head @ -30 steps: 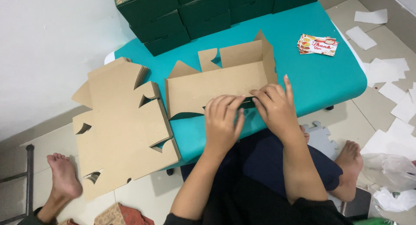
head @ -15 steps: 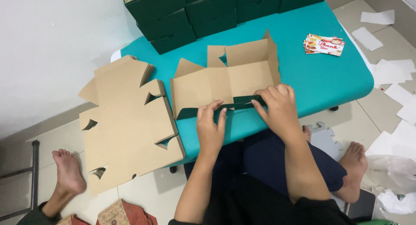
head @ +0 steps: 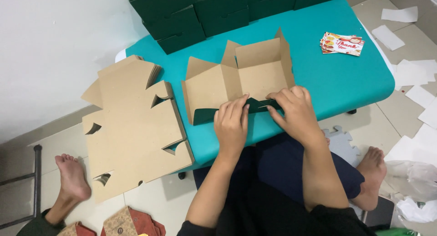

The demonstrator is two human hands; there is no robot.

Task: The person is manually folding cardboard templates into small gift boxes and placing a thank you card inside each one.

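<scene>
— Folding, by the look of it: the near flap of the box blank [head: 236,81], flat under both palms a second ago, now stands turned up, its green face showing.

— And the grip?

— The left hand [head: 232,122] and right hand [head: 293,111] each pinch that flap between closed fingers, at the near edge of the teal table [head: 346,77]. The side walls already stand; the stack of flat blanks [head: 132,127] hangs over the left edge.

Flat blanks: tan cardboard stack [head: 134,127], left, overhanging the table edge
Boxes: dark green row [head: 205,11], far edge
Cards: small printed pile [head: 342,43], far right
Floor: white paper scraps [head: 412,77], right
</scene>
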